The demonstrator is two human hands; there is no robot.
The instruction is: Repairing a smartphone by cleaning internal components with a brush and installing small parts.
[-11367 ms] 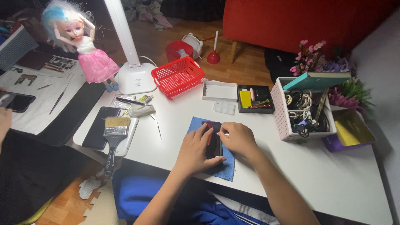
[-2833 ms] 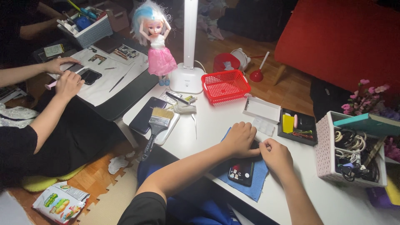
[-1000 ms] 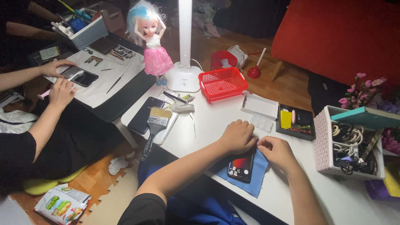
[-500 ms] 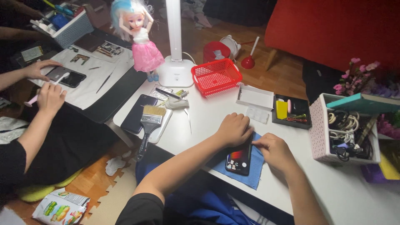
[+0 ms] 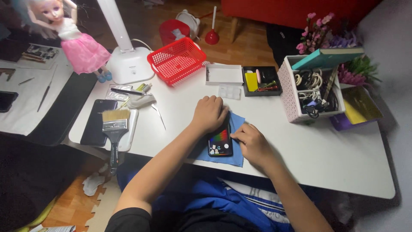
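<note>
- Left hand lies knuckles-up over the top end of a phone, fingers curled down onto it and gripping that end.
- Right hand sits just right of the phone, fingers bent and pressed against its right edge; whether it truly clasps the phone cannot be told.
- Phone lies flat with its lit screen up, showing bands of colour and small icons, on a blue cloth spread at the near edge of a white table.
- Paintbrush with a black handle lies well left of the phone, bristles pointing away from the person, resting on a white slab; a dark second phone lies just beyond it, further left.
- Red basket stands behind and left of the phone, with the white lamp base just left of that.
- Doll in a pink skirt stands far left of the phone, beside the lamp base.
- White tray and black tray of small bits sit side by side straight behind the phone.
- Pink-white box full of cables stands behind and right of the phone, a teal lid lying across its top.
</note>
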